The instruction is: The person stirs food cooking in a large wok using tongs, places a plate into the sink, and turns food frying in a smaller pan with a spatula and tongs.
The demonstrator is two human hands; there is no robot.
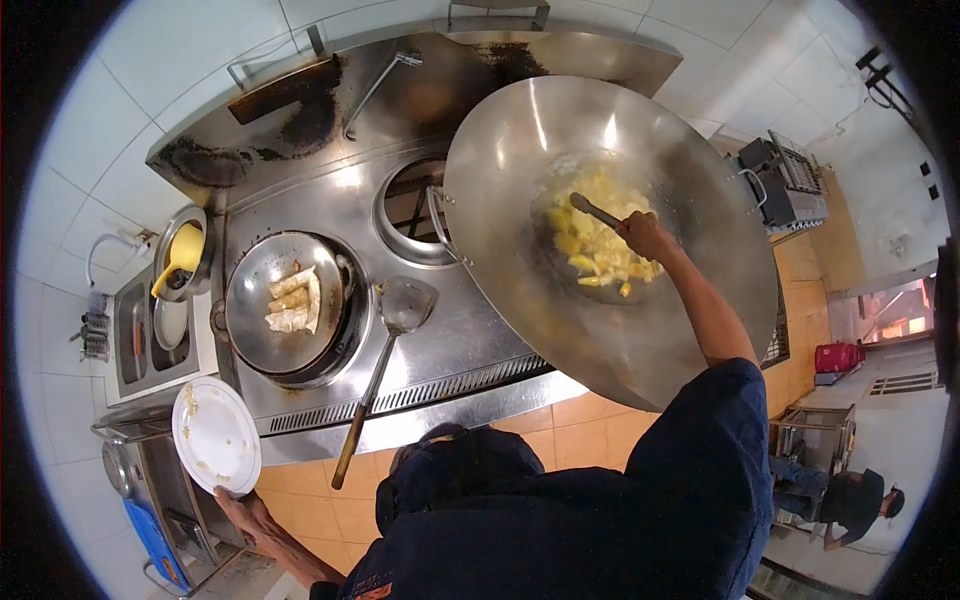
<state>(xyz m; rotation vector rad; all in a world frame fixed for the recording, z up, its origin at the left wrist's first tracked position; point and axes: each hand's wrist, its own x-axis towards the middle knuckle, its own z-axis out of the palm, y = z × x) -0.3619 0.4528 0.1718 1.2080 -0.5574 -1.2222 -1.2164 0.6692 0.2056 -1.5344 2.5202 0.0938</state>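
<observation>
Left hand [243,515]: low, arm out sideways, gripping plate [217,435] by its rim off stove [465,310]'s front-left corner | right hand [646,236]: arm stretched forward, closed round utensil [594,209] above wok [520,280] at right end.

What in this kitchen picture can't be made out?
All in the head view:
- Part of the utensil: covered by the right hand.
- Some fingers of the left hand: hidden behind the white plate.
- The burner beneath the smaller pan: mostly covered by it.
- What the distant person is doing: too small to tell.
</observation>
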